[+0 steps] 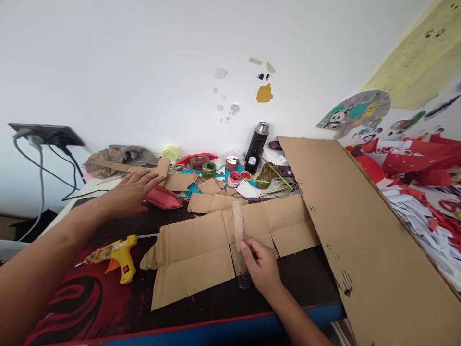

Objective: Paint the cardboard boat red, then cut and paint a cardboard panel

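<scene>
Right grip [262,264] clamped on ruler [239,233] atop flat cardboard [201,250]; left grip [131,192] fingers apart, over red piece [163,198].

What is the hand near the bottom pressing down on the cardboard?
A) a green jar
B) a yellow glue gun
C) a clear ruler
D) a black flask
C: the right hand pins a clear ruler flat across the flattened cardboard, while the glue gun lies apart to the left.

My right hand [262,266] covers the lower part of the clear plastic ruler [239,230]; its markings are too blurred to read. The large brown cardboard sheet [360,226] runs off the bottom edge, hiding the desk behind
</scene>
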`<state>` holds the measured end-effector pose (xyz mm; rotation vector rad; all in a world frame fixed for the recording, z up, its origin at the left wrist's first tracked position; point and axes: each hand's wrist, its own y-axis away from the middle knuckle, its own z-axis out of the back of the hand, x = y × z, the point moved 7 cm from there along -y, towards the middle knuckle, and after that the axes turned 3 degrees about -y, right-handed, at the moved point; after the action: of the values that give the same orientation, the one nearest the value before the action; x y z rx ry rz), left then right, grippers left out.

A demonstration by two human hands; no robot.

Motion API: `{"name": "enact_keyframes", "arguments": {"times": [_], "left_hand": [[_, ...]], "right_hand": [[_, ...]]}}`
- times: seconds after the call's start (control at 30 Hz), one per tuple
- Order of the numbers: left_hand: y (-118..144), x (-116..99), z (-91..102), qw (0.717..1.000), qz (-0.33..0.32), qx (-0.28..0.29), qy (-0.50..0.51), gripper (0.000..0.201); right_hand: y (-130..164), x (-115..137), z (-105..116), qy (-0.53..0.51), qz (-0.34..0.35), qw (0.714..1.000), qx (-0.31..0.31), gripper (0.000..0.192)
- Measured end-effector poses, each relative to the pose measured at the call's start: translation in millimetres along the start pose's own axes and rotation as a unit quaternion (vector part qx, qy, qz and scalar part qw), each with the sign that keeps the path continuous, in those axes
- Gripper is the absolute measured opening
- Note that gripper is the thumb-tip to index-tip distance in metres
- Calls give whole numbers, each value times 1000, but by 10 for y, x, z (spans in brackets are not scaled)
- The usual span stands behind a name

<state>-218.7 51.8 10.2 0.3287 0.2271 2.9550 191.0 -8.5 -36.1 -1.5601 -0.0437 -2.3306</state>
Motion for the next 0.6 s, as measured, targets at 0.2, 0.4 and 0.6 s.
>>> {"name": "enact_keyframes", "arguments": {"times": [0.2,0.4,0.6], "left_hand": [[-125,0,-92,998,-54,-9,-44,97],[-156,-48,-50,997,-63,-12,-32,93],[-182,-76,-75,997,-68,-13,-31,95]], "right_hand": [[-6,6,-8,6,6,1000,1,42],[-10,1,-6,21,10,1000,-4,43],[-6,17,-3,22,14,1000,-1,44]]}}
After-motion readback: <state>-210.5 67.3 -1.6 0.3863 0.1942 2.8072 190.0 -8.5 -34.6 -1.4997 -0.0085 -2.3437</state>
